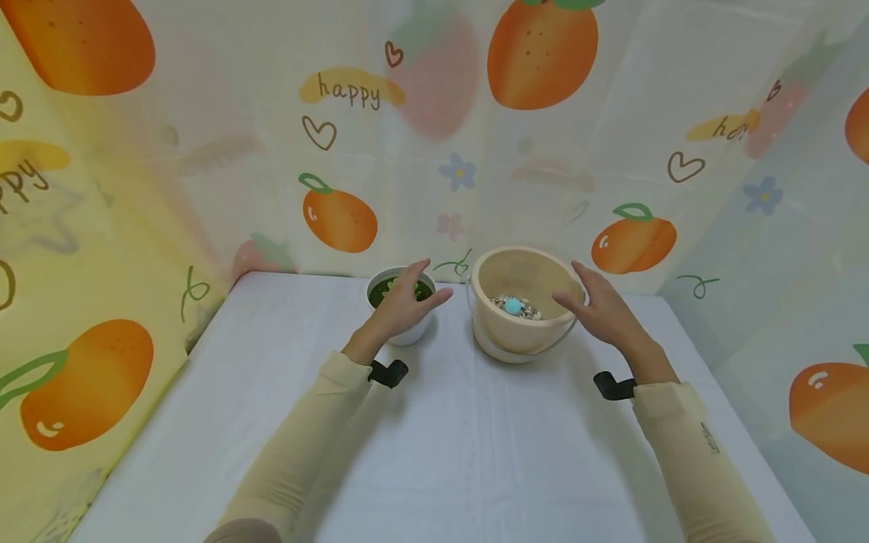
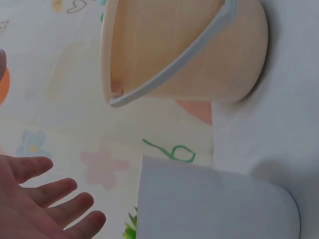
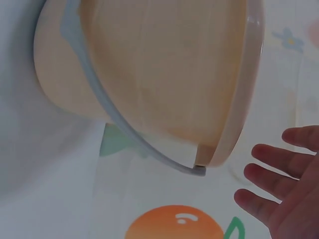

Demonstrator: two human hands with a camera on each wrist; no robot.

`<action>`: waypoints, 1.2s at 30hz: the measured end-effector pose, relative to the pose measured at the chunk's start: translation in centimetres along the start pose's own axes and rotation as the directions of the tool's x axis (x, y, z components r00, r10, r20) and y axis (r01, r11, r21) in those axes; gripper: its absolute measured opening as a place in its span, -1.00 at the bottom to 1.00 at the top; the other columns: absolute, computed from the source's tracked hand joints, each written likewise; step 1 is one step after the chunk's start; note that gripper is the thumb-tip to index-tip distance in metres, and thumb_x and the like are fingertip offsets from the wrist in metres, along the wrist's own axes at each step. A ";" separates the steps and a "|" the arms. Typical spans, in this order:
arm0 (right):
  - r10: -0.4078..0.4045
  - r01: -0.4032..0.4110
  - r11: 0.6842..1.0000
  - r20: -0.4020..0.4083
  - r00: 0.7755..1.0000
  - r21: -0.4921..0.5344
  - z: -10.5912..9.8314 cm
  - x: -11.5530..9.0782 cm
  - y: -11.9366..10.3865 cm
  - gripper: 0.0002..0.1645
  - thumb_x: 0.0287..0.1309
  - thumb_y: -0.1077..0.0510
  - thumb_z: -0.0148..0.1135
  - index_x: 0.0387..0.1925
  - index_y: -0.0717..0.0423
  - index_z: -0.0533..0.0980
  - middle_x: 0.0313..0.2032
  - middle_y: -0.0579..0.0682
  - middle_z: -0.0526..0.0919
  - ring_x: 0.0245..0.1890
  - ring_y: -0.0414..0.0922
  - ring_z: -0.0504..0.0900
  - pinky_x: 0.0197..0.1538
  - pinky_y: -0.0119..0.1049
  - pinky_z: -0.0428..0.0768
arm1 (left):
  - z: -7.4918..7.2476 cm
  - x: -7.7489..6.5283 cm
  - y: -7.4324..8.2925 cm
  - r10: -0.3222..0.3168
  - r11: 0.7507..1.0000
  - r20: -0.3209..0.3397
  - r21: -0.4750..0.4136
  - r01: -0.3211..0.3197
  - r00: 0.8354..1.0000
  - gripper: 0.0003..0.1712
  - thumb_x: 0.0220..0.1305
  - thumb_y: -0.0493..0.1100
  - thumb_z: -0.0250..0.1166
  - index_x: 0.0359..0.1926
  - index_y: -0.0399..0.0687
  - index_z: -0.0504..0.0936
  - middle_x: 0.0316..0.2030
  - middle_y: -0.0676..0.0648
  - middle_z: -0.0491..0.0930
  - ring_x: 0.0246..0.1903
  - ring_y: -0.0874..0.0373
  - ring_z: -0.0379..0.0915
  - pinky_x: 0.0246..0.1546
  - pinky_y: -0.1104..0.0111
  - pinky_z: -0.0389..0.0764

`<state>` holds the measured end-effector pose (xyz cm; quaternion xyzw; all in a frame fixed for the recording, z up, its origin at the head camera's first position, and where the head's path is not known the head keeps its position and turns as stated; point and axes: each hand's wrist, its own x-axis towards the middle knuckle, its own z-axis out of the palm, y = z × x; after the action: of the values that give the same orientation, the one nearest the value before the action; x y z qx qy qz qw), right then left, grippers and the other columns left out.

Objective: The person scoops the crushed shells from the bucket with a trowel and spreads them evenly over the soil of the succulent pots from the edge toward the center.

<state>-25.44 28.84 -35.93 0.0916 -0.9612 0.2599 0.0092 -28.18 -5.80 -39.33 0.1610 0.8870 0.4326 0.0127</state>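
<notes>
A beige bucket (image 1: 498, 332) with a pale grey handle (image 3: 112, 112) stands upright on the table; inside lie speckled pebbles (image 1: 531, 312) and a light blue ball (image 1: 512, 306). To its left is a white pot (image 1: 407, 336) holding a dark fill and a small green plant (image 2: 130, 226). My left hand (image 1: 402, 308) hovers over the pot, partly hiding it, with fingers spread and nothing held. Near the bucket's right rim, my right hand (image 1: 604, 311) has its fingers extended; in the right wrist view a gap separates the fingertips (image 3: 246, 196) from the bucket.
A white cloth covers the table (image 1: 462, 452). Behind it and along both sides hangs a curtain (image 1: 258, 211) printed with oranges, hearts and flowers. Each wrist wears a black camera mount, such as the left mount (image 1: 390, 374).
</notes>
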 end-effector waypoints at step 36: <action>-0.159 0.154 0.987 0.101 0.982 0.050 1.6 2.2 -1.8 -0.11 0.32 -0.25 0.09 0.45 0.21 0.15 0.40 0.24 0.28 0.43 0.22 0.18 0.42 0.23 0.16 | 6.8 3.8 1.2 -0.042 0.986 0.039 -0.157 0.047 0.998 -0.05 0.34 0.24 0.14 0.52 -0.16 0.01 0.45 -0.24 0.17 0.42 -0.16 0.15 0.39 0.01 0.26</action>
<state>-27.22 26.13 -36.22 0.1805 -0.9445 0.2735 -0.0226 -30.38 1.18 -42.20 0.1474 0.8529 0.4983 0.0510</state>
